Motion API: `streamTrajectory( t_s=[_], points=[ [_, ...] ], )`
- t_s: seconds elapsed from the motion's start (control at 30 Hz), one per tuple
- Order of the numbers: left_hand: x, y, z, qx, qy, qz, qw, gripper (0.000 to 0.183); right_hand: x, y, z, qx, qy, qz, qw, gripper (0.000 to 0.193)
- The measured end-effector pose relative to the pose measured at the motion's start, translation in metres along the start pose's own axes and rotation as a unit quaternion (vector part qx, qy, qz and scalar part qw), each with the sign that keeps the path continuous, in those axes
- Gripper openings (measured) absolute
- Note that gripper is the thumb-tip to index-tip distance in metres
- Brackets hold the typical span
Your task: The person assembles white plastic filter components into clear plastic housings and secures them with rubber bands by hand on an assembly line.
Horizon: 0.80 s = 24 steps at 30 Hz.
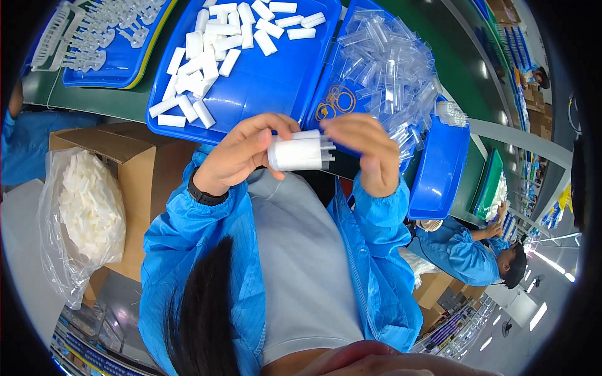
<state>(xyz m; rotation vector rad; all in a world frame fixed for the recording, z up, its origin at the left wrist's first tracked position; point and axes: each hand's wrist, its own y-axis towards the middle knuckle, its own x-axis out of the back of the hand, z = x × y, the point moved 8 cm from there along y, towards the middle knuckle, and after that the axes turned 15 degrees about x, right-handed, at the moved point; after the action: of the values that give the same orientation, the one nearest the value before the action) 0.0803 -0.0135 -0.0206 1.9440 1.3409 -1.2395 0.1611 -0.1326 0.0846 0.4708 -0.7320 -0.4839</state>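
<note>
My left hand [248,147], with a black band on its wrist, is closed around a bundle of clear plastic tubes [300,153] with white pieces inside. The tubes lie sideways, and their clear ends stick out unevenly on the right. Beside those ends is my right hand [373,150], fingers stretched out and slightly blurred, with nothing seen in it. Whether it touches the tubes I cannot tell. Just beyond my hands, a blue tray [276,81] bears many loose white pieces [213,44]. Another blue tray holds a heap of clear tubes [395,75] and tan rubber bands [342,97].
At far left, clear plastic parts [94,37] fill a blue tray. A cardboard box [147,182] with a bag of white pieces [91,207] stands at my left. On the right are a narrow blue tray [436,182] and a co-worker in blue [458,250].
</note>
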Motion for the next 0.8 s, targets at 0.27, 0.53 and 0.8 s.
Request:
streamTrajectory(
  t_s=[0.27, 0.53, 0.8],
  points=[
    [-0.001, 0.001, -0.005, 0.006, 0.050, -0.064, 0.997, 0.025, 0.049, -0.034, -0.057, -0.170, -0.498, 0.042, 0.849, 0.037],
    [-0.009, -0.001, -0.010, 0.032, 0.119, -0.118, 0.985, 0.043, 0.051, -0.035, -0.058, -0.247, -0.317, -0.018, 0.916, 0.039],
    [-0.010, 0.003, -0.009, 0.005, 0.140, -0.120, 0.983, 0.043, 0.036, -0.016, -0.016, -0.129, 0.098, -0.324, 0.932, 0.052]
  ],
)
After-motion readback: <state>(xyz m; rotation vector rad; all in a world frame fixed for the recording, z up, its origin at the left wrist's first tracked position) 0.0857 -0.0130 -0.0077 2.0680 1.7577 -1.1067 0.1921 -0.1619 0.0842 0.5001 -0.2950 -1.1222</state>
